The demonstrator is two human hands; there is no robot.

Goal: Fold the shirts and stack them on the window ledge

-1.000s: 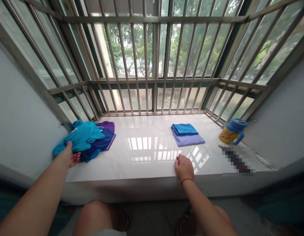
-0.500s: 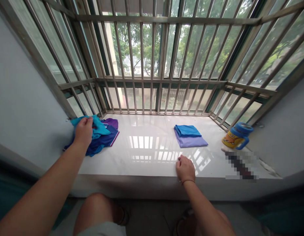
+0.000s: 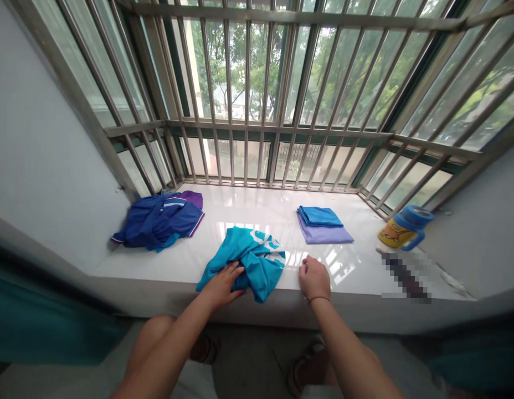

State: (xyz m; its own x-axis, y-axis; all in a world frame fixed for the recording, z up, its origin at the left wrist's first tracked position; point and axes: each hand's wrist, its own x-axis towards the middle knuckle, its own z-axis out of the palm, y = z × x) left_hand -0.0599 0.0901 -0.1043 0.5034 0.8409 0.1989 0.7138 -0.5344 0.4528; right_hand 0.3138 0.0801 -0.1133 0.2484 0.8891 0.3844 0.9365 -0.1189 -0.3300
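A crumpled turquoise garment with a white print point(image 3: 261, 260) lies at the front edge of the white sill. My left hand point(image 3: 224, 285) is on its near left side, with a fold of the fabric between thumb and fingers. My right hand point(image 3: 315, 277) rests on the sill just right of the garment, apart from it, its fingers curled in and nothing visible in them. Beyond that hand lie a folded blue cloth point(image 3: 321, 216) and, under it, a folded lilac cloth point(image 3: 327, 235). A heap of dark blue clothing point(image 3: 157, 221) sits at the left.
A purple cloth point(image 3: 193, 198) shows behind the heap. At the right stands a blue and yellow mug point(image 3: 404, 227), with a blurred-out dark item point(image 3: 406, 277) in front. Metal bars point(image 3: 273, 127) close off the window, and walls flank the sill point(image 3: 240, 202).
My left hand has brought the turquoise garment from the left heap to the front middle of the sill, uncovering the dark blue clothing. My right hand has stayed nearly still.
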